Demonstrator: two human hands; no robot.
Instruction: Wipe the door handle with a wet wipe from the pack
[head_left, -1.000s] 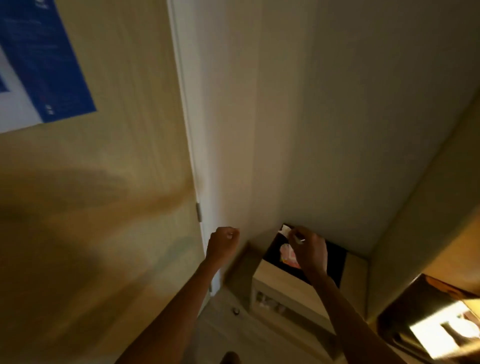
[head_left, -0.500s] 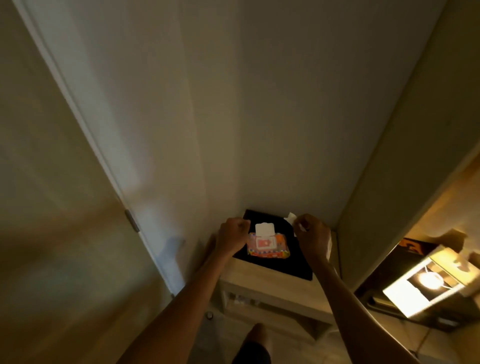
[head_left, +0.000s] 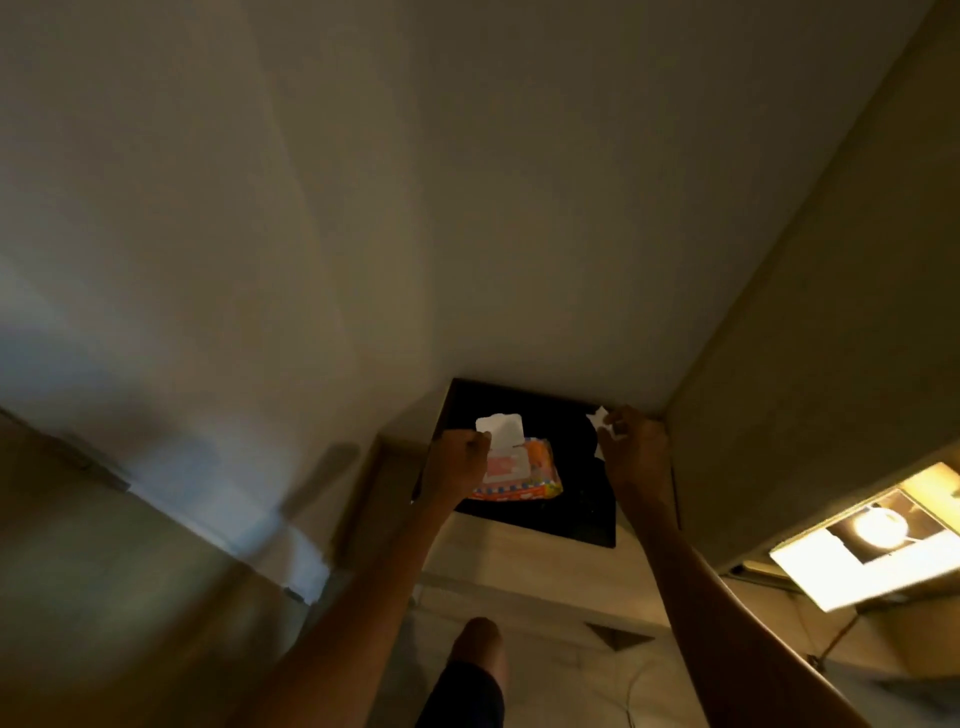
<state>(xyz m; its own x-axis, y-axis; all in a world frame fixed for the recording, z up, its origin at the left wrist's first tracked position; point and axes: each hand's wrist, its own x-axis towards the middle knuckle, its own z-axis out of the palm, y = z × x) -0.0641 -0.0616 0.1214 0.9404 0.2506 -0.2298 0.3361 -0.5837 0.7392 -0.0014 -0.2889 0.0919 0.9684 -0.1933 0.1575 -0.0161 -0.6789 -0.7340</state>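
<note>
My right hand (head_left: 634, 452) pinches crumpled white wet wipe (head_left: 600, 418), right of orange plastic wipe pack (head_left: 524, 478); left hand (head_left: 457, 462) curled on pack, grip unclear; door handle unseen; loose pinch may drop wipe

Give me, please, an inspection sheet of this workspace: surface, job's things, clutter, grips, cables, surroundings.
Surface: black top of a low wooden cabinet, set in a wall corner.
Job's things: orange wipe pack lies on the black top, its white lid open; a white wipe is out of the pack; door handle not in view.
Clutter: nothing seen.
Grips: left hand curled at the pack's left end, hold unclear; right hand pinches the wipe.
Cables: one thin cable low at the right.
Surroundings: dim room; lit lamp at right; blurred door at left.
</note>
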